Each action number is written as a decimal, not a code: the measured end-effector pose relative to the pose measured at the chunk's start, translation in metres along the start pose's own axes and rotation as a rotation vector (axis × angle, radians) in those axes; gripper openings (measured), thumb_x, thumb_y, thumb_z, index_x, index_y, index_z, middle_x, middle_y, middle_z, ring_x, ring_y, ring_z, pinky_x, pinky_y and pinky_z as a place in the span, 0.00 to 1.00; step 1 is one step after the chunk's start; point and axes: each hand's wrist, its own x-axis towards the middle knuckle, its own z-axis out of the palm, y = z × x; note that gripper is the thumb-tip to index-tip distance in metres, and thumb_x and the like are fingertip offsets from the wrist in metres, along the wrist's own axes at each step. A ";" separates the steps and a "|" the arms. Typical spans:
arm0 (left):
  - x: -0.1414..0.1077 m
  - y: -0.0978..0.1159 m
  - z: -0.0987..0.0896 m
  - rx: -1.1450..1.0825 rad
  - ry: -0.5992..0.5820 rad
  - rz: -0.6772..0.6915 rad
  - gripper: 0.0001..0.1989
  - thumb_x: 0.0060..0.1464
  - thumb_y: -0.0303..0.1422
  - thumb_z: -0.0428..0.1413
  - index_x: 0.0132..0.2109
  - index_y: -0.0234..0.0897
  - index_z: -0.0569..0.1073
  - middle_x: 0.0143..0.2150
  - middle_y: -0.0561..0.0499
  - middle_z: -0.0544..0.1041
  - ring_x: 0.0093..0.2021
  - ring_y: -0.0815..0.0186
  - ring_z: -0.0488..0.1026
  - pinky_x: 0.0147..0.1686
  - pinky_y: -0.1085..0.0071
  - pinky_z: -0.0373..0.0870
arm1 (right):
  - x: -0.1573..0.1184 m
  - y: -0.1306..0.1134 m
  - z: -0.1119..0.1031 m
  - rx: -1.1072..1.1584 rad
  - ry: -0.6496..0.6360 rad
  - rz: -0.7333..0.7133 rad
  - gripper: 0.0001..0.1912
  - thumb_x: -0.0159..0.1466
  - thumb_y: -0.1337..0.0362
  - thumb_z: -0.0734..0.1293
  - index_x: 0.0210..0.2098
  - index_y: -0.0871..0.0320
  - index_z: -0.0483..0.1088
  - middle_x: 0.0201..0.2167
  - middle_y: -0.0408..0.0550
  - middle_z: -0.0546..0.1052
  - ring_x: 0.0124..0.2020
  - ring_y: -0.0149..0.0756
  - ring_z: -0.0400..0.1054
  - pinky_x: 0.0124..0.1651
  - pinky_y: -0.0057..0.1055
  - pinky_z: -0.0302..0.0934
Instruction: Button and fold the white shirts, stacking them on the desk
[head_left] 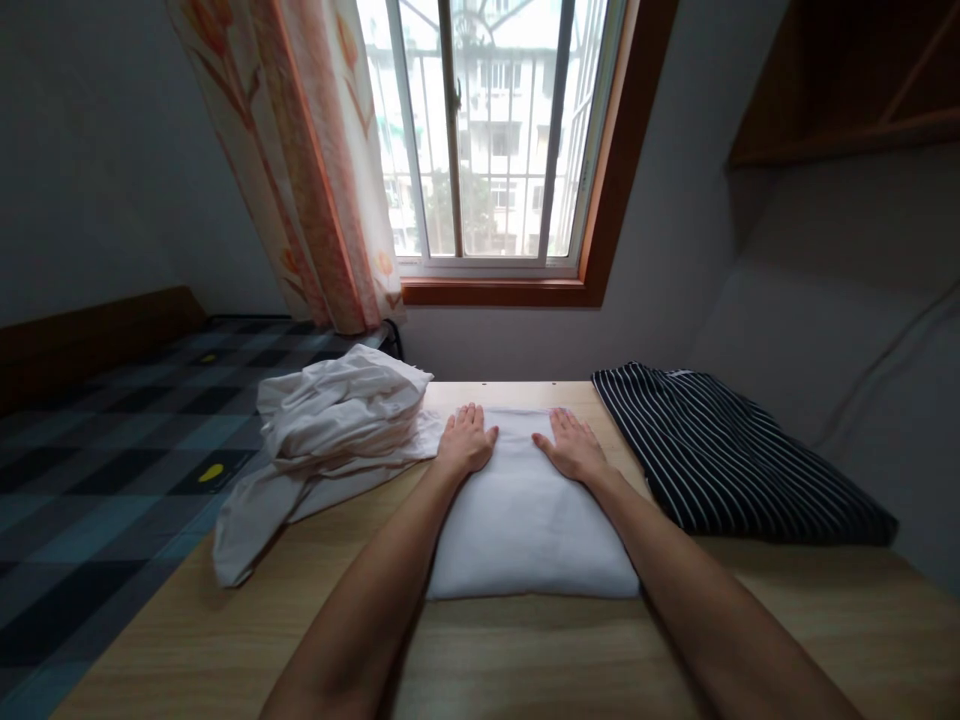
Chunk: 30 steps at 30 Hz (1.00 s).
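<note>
Standing by a wooden table [225,640] under a barred window [487,130]; checked bed [90,450] alongside. Left hand [466,440] and right hand [571,447] lie flat, fingers released, pressing one folded white cloth [525,530] mid-table. One crumpled white garment [337,420] left, one striped garment [735,460] right.

Daylight comes only through the window [487,130], glaring white and washing out the buildings outside. The room stays dim, the walls [105,150] grey and shadowy. Straight lines bow toward the edges; focus is soft throughout.
</note>
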 end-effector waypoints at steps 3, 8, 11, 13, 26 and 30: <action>-0.001 -0.002 -0.002 -0.022 0.020 -0.001 0.33 0.65 0.44 0.38 0.67 0.21 0.55 0.69 0.33 0.52 0.70 0.51 0.47 0.66 0.54 0.45 | -0.009 0.017 -0.002 0.012 0.045 0.020 0.40 0.68 0.46 0.51 0.68 0.71 0.45 0.70 0.59 0.47 0.70 0.46 0.40 0.69 0.44 0.33; -0.014 -0.002 -0.018 -0.343 0.085 0.061 0.29 0.64 0.43 0.42 0.63 0.26 0.61 0.68 0.35 0.56 0.70 0.56 0.49 0.66 0.61 0.44 | -0.027 0.029 -0.009 0.267 0.240 0.049 0.31 0.66 0.56 0.58 0.62 0.71 0.60 0.63 0.63 0.63 0.66 0.45 0.53 0.68 0.37 0.43; -0.040 -0.002 -0.040 -0.811 0.199 -0.118 0.29 0.62 0.49 0.44 0.58 0.30 0.68 0.64 0.37 0.64 0.67 0.55 0.57 0.63 0.61 0.55 | -0.045 0.032 -0.019 0.680 0.351 0.165 0.29 0.63 0.58 0.60 0.60 0.68 0.63 0.61 0.61 0.66 0.62 0.44 0.61 0.62 0.36 0.55; -0.066 -0.002 -0.055 -1.147 0.203 -0.320 0.29 0.60 0.53 0.45 0.52 0.32 0.71 0.59 0.39 0.70 0.61 0.54 0.64 0.56 0.61 0.64 | -0.061 0.033 -0.027 0.982 0.327 0.292 0.27 0.62 0.59 0.63 0.59 0.64 0.63 0.61 0.59 0.66 0.59 0.44 0.65 0.55 0.34 0.64; -0.148 0.004 -0.091 -1.602 -0.307 -0.867 0.16 0.51 0.44 0.60 0.36 0.34 0.70 0.31 0.53 0.72 0.25 0.70 0.69 0.25 0.74 0.68 | -0.095 0.015 -0.054 1.553 -0.402 0.366 0.17 0.59 0.66 0.66 0.48 0.63 0.68 0.38 0.54 0.79 0.33 0.37 0.74 0.39 0.32 0.69; -0.158 0.007 -0.084 -1.592 -0.482 -0.698 0.21 0.42 0.43 0.66 0.40 0.33 0.72 0.30 0.52 0.73 0.25 0.70 0.69 0.24 0.73 0.71 | -0.105 0.011 -0.054 1.602 -0.472 0.218 0.28 0.53 0.69 0.68 0.54 0.58 0.65 0.40 0.50 0.79 0.32 0.37 0.74 0.36 0.32 0.69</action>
